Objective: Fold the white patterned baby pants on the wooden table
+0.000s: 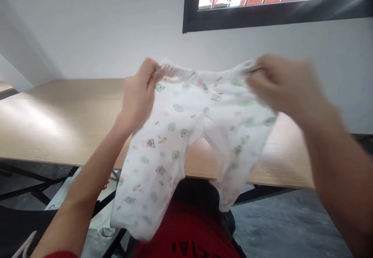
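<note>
A pair of small white baby pants (166, 133) hangs in front of me, printed with green and pink cartoon figures. My left hand (140, 91) is closed on the left end of the gathered elastic waistband. At the other end of the waistband, my right hand (282, 83) grips the cloth, blurred by motion. The waistband is stretched between both hands, above the table. Both legs dangle down past the table's near edge, the right one smeared and swung inward.
A light wood table (67, 122) runs along a white wall (116, 28). A dark-framed barred window (262, 13) sits at the upper right. White cloth or bags (99, 215) lie below the table at left, beside black metal legs (37, 188). The floor (279, 219) is grey.
</note>
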A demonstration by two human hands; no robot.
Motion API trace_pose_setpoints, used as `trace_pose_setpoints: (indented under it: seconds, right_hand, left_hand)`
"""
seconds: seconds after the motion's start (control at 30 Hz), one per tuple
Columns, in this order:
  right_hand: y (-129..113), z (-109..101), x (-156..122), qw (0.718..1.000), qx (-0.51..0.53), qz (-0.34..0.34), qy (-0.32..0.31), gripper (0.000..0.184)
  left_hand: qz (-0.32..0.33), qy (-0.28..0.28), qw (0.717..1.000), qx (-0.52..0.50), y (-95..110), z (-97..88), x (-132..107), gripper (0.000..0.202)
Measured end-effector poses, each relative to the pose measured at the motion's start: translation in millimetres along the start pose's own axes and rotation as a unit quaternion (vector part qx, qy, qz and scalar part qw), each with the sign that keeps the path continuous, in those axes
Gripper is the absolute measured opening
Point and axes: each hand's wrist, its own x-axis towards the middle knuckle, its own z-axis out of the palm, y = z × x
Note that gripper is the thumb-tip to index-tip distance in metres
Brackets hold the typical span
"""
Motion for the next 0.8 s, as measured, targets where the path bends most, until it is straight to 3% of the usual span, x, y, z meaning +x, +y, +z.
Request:
trace_pose_setpoints:
  seconds: [0.07,0.17,0.27,0.37,0.47,0.6,0.73,0.8]
  right_hand:
    - [2.3,32.2,29.7,0.998,-0.044,-0.029,-0.022,0.023]
    - [22.0,99.7,69.7,0.990,-0.044,-0.043,-0.129,0.020]
    - [44.4,158.4,93.2,0.983,-0.025,-0.018,-0.181,0.019]
    - [56.2,191.1,104.6,0.986,-0.010,0.000,-0.167,0.022]
    - [59.8,202.4,110.3,0.988,0.013,0.015,-0.151,0.027]
    - [65.3,198.1,109.3,0.987,0.045,0.034,-0.147,0.031]
    - [68.6,185.6,98.3,0.986,0.058,0.037,-0.149,0.042]
    - [63.3,181.6,89.6,0.989,0.071,-0.013,-0.125,0.039]
  left_hand:
    - [-0.046,-0.115,0.992,0.023,-32.6,35.3,-0.1,0.024]
    - [-0.117,-0.267,0.954,0.068,-73.7,88.6,-7.4,0.023]
    - [-0.149,-0.314,0.934,0.088,-101.2,130.9,-13.8,0.022]
    - [-0.169,-0.331,0.923,0.105,-120.1,158.0,-15.1,0.026]
    - [-0.175,-0.342,0.915,0.121,-134.0,170.8,-12.7,0.030]
    - [-0.158,-0.351,0.912,0.140,-138.1,170.2,-5.7,0.032]
    - [-0.090,-0.354,0.922,0.132,-111.2,166.5,-2.7,0.035]
    - [-0.016,-0.389,0.916,0.095,-86.2,170.2,-6.6,0.033]
